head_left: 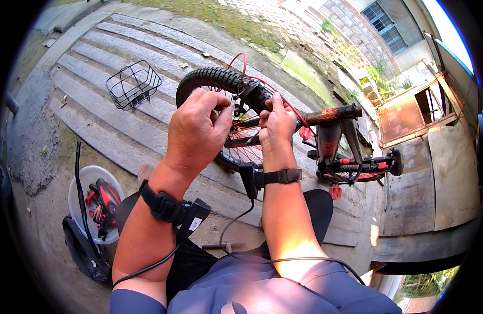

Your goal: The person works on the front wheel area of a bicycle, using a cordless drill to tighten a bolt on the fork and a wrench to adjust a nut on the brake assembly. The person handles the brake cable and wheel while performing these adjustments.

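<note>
A bicycle front wheel (211, 77) with a knobby black tyre and red spokes is in front of me, joined to a dark frame (330, 142) with red markings. My left hand (199, 123) is closed beside the brake parts (247, 90), thumb and fingertips pinched together; what they hold is hidden. Just to the right, my right hand (278, 120) is closed too, its fingertips near a thin red cable (288, 103) and the dark tube by the wheel. Whatever is inside its curled fingers I cannot make out.
A black wire basket (134, 86) rests on the stone slabs at the left. Near my left knee stands a white bucket (76, 196) of red and black parts, with a black bag (87, 256) against it. Wooden panels (409, 193) stand at the right. Cables run along my arms.
</note>
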`<move>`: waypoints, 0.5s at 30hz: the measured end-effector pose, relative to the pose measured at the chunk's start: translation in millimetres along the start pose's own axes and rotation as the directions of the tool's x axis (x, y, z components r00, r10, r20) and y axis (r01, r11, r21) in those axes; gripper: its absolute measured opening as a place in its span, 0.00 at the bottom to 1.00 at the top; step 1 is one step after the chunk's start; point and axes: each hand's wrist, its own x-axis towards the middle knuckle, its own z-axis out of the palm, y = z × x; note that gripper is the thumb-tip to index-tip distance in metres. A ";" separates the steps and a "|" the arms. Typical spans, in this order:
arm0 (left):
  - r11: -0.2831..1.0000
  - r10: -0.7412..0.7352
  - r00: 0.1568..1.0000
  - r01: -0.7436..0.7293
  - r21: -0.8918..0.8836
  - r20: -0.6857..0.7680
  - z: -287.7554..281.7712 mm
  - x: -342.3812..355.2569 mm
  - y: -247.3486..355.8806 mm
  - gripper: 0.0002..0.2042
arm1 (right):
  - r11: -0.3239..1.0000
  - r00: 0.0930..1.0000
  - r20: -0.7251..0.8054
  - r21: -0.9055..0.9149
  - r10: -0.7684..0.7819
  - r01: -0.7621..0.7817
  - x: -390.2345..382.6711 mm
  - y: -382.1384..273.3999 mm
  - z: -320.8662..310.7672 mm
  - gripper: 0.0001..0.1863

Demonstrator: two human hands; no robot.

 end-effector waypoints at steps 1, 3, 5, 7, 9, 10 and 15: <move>1.000 0.006 1.000 -0.006 0.002 -0.004 -0.5 0.7 0.4 0.03 | 1.000 1.000 -0.009 0.012 -0.010 0.010 1.9 2.0 -0.7 0.09; 1.000 0.009 1.000 -0.009 0.002 -0.004 -1.3 1.0 0.7 0.03 | 1.000 1.000 -0.016 0.022 -0.012 0.012 2.4 2.8 -0.3 0.10; 1.000 0.007 1.000 -0.007 0.004 -0.006 -2.0 0.4 0.3 0.03 | 1.000 1.000 -0.014 0.018 0.002 -0.002 0.5 1.5 1.2 0.11; 1.000 0.005 1.000 -0.005 0.008 -0.009 -3.1 0.0 0.5 0.03 | 1.000 0.999 -0.039 0.012 0.022 -0.021 -0.9 -0.1 4.6 0.10; 1.000 0.004 1.000 -0.004 0.000 -0.011 -3.9 0.1 0.3 0.03 | 1.000 0.999 -0.043 0.013 0.012 -0.012 -0.7 -0.3 4.8 0.09; 1.000 0.003 1.000 -0.004 -0.005 -0.013 -3.9 0.5 0.3 0.03 | 1.000 0.999 -0.034 0.017 -0.007 0.007 0.6 0.2 2.7 0.09; 1.000 0.000 1.000 0.000 -0.001 -0.017 -3.9 0.5 -0.5 0.03 | 1.000 0.999 -0.046 0.017 -0.008 0.008 3.8 1.7 2.4 0.08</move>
